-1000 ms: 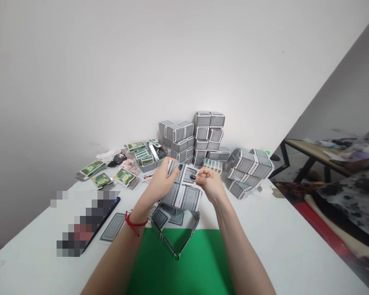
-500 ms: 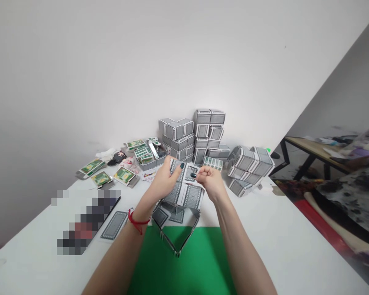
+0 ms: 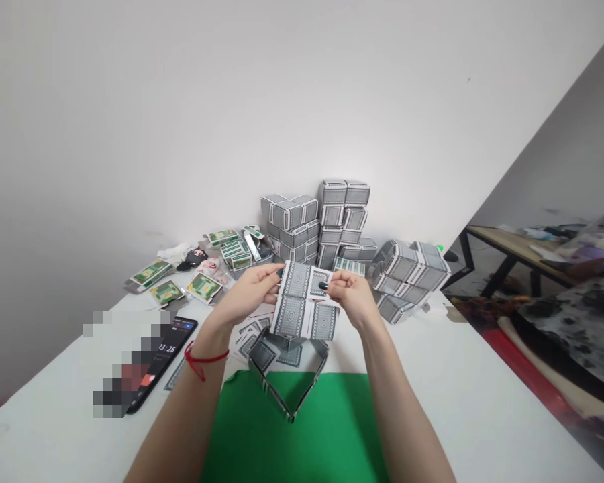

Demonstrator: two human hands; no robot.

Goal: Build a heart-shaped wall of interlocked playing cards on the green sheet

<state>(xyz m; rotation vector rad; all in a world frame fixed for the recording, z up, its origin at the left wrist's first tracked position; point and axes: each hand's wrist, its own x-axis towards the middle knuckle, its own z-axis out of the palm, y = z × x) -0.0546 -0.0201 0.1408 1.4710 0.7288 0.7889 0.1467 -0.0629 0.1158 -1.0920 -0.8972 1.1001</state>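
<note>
Between my two hands is a panel of joined playing cards [image 3: 292, 312], their grey patterned backs facing me. My left hand [image 3: 254, 290] grips the panel's left edge, the thumb near its top corner and the fingers partly behind. At the upper right, my right hand [image 3: 349, 295] pinches a white-edged card of the same panel between thumb and fingers. Below the panel, an open angular frame of folded cards [image 3: 292, 402] stands partly on a green mat [image 3: 302, 446]. Loose playing cards [image 3: 249, 342] lie behind the frame, partly covered by the panel.
Stacked card blocks [image 3: 292, 221] and a taller card stack [image 3: 342, 208] stand against the wall. Another card block [image 3: 407, 268] leans at right. Green card boxes [image 3: 204, 287] and a doll-like figure [image 3: 196, 256] sit at left. A partly blurred phone [image 3: 168, 362] lies on the white table [image 3: 488, 396].
My left hand has shifted left to the panel's edge, exposing more card backs. My right hand stays on the upper right card. The panel now faces me more squarely.
</note>
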